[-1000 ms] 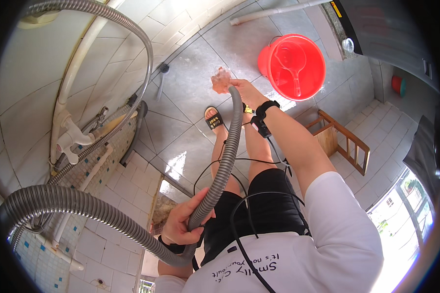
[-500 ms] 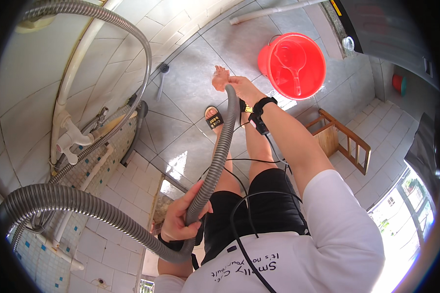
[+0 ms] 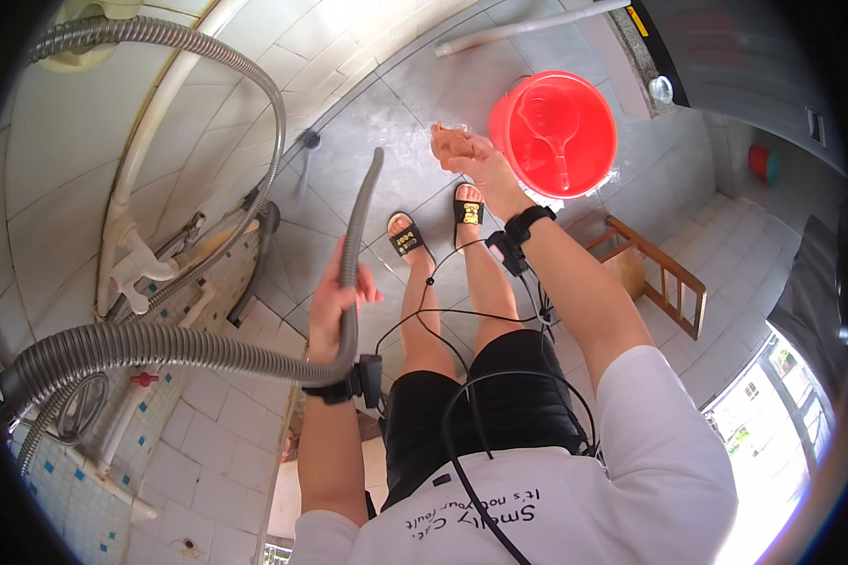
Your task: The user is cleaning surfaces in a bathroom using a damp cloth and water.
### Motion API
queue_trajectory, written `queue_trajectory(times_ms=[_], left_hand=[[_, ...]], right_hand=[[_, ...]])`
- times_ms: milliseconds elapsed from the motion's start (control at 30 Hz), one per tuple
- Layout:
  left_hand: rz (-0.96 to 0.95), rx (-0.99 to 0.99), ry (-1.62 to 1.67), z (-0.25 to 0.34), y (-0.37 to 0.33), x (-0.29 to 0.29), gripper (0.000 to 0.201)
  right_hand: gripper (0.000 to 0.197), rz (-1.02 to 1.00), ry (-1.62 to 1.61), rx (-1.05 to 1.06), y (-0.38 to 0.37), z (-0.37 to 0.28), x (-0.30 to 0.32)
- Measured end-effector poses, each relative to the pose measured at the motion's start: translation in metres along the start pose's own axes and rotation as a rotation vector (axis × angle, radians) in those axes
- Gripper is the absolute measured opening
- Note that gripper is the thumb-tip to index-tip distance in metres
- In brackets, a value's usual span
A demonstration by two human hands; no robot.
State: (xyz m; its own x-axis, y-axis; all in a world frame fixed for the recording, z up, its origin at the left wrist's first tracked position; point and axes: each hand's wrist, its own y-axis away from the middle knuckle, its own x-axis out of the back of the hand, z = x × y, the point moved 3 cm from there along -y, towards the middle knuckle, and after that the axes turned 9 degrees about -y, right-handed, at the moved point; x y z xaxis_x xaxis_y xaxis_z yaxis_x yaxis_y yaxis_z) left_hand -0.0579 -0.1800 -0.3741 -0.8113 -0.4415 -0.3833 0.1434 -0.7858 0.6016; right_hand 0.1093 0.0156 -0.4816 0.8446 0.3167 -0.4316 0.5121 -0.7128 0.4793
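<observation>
My left hand (image 3: pixel 328 306) is closed around a grey corrugated hose (image 3: pixel 350 247), whose free end points up and away over the tiled floor. Behind the hose, part of that hand is hidden, and its fingertips show on the right. My right hand (image 3: pixel 496 179) grips a crumpled reddish-brown cloth (image 3: pixel 457 145) just left of a red bucket (image 3: pixel 611 141). Inside the bucket lies a red water scoop (image 3: pixel 558 141) with its handle toward me. Hose and cloth are apart.
On the left wall are a thin metallic hose (image 3: pixel 271 89), white pipes and a white tap (image 3: pixel 139 273). A brush (image 3: pixel 309 141) lies on the floor. A wooden stool (image 3: pixel 664 273) stands right, a white pipe (image 3: pixel 528 26) lies far off, and black cables hang before my legs.
My right hand and the cloth have left the hose end and moved right toward the bucket. The left hand has moved forward with the hose, and the hose end has swung left.
</observation>
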Motion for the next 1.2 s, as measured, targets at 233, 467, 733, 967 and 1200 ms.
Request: queue_trajectory(times_ms=[233,467,733,967,1200], left_hand=[[0.328,0.214,0.331,-0.024,-0.07,-0.021,0.073],[-0.044,0.207,0.474,-0.02,-0.132,-0.061,0.053],[-0.012,0.026,0.314,0.032,-0.128,-0.121,0.035],[0.11,-0.026,0.085,0.045,-0.143,-0.104,0.049],[0.05,0.102,0.188,0.035,-0.154,-0.089,0.044]], right_hand=[[0.019,-0.014,-0.22,-0.029,0.034,-0.045,-0.022],[0.037,-0.092,-0.416,-0.165,0.06,-0.079,-0.081],[0.036,0.125,-0.394,0.005,-0.009,-0.047,-0.025],[0.026,-0.054,-0.421,0.005,-0.013,-0.08,-0.05],[0.008,-0.125,-0.072,0.009,0.006,-0.095,-0.083]])
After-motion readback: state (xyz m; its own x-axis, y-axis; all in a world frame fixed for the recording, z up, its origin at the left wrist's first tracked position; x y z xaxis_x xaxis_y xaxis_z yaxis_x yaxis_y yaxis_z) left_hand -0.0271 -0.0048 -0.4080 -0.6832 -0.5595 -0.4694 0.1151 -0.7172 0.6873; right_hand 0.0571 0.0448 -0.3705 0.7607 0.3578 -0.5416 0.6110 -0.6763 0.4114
